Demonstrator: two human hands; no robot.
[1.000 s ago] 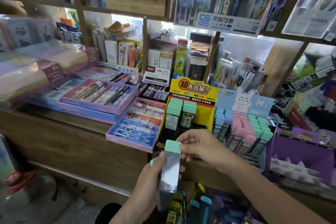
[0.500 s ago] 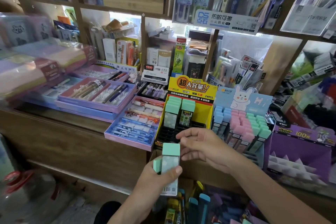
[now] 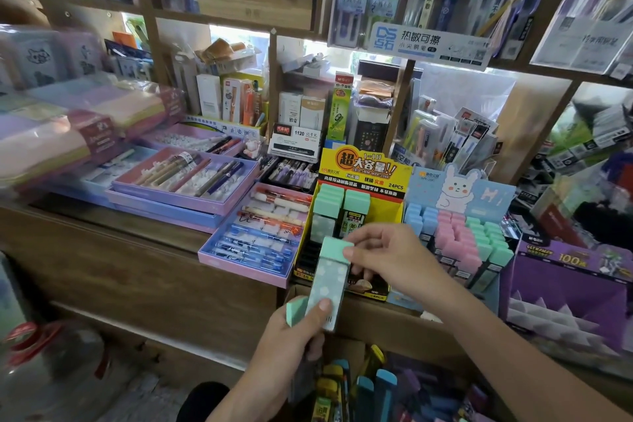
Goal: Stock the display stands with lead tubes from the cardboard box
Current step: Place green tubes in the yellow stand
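My left hand (image 3: 291, 343) grips two mint-capped lead tubes by their lower ends; the front lead tube (image 3: 327, 281) stands upright and a second mint cap (image 3: 296, 310) pokes out behind it. My right hand (image 3: 387, 257) pinches the front tube's cap with its fingertips. Both hands are just in front of the yellow display stand (image 3: 363, 175), which has a few mint-capped tubes (image 3: 342, 209) in its back rows and empty black slots in front. The cardboard box (image 3: 363, 390) with more tubes sits below, at the frame's bottom edge.
A blue rabbit display stand (image 3: 459, 188) full of blue, pink and mint tubes stands right of the yellow one. A purple stand (image 3: 565, 284) is further right. Pink and blue pen trays (image 3: 185, 195) lie to the left on the wooden counter (image 3: 137, 264). Packed shelves rise behind.
Both hands have lifted the tubes up toward the yellow stand. My right hand's fingertips have closed on the front tube's cap.
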